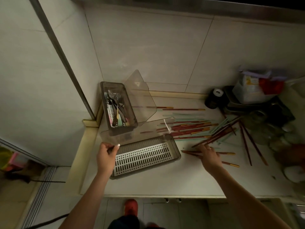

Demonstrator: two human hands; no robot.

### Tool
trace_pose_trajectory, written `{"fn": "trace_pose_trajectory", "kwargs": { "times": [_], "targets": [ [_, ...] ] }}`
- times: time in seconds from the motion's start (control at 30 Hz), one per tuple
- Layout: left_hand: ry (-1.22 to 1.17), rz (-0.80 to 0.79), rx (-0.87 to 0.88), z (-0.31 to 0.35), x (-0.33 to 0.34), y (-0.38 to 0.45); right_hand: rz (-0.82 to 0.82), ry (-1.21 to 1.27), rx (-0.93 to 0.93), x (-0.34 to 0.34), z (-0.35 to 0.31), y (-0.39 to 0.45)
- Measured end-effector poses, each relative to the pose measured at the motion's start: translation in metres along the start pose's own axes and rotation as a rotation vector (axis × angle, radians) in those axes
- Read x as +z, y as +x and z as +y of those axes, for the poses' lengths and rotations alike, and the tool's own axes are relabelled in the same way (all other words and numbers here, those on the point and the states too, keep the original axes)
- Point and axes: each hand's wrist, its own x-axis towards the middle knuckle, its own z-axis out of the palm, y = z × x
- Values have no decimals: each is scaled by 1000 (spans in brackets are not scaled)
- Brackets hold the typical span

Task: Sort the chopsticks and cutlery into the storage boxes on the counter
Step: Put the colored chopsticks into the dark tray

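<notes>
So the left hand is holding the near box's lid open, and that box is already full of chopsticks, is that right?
Not quite. The head view shows the left hand holding the lid open, but the near box holds only its slotted drain tray; the chopsticks lie on the counter.

White counter (165, 182) — two storage boxes (145, 158), scattered chopsticks (189, 127).

At two o'clock on the desk (173, 182), a black jar (214, 98) stands beside dark trays (257, 106) bearing a pale carton (250, 90). At six o'clock, a red shoe (130, 207) on the floor.
</notes>
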Motion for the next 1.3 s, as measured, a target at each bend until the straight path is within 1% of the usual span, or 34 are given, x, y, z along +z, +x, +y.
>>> {"fn": "trace_pose_trajectory", "kwargs": {
  "times": [0.1,0.2,0.3,0.37,0.4,0.47,0.53,0.57,0.6,0.63,0.67,0.73,0.77,0.83,0.9,1.0,1.07,1.13,1.2,1.3],
  "targets": [
    [21,55,28,2,5,2,-67,-19,-49,-6,-3,10],
    [39,57,60,5,7,0,-125,-148,-114,-7,1,13],
    [50,59,55,6,7,-1,-148,-256,-175,-4,4,11],
    [55,49,58,7,7,-1,-88,-222,-210,-2,5,8],
    [65,43,55,8,7,-1,-51,-168,-209,-5,4,6],
    [84,35,28,10,8,-1,8,-88,-150,-22,-1,2],
    [89,23,10,9,8,-3,91,-86,-77,-43,-9,-2],
    [86,21,1,11,7,-3,149,-81,-90,-53,-15,-4],
    [78,24,-8,13,7,-4,204,-76,-159,-61,-25,-8],
    [66,24,-19,15,8,-4,236,-70,-275,-68,-39,-13],
    [52,22,-30,16,9,-5,239,-67,-431,-73,-59,-19],
    [34,20,-45,16,8,-6,178,-88,-716,-68,-105,-30],
    [25,23,-49,17,8,-5,128,-111,-803,-60,-129,-33],
    [11,18,-62,16,8,-4,11,-177,-876,-37,-168,-29],
    [0,-10,-89,15,8,-3,-117,-189,-860,-15,-192,-24],
    [-34,-75,-160,9,4,3,-290,-99,-766,4,-215,-15],
    [-41,-105,-196,8,4,5,-423,30,-699,12,-222,-5],
    [-41,-80,-195,8,5,3,-519,182,-663,18,-224,2],
    [-39,-61,-176,9,6,1,-517,260,-646,21,-223,5],
    [-32,-68,-163,7,6,4,-459,338,-668,8,-213,3]
  ]
}}
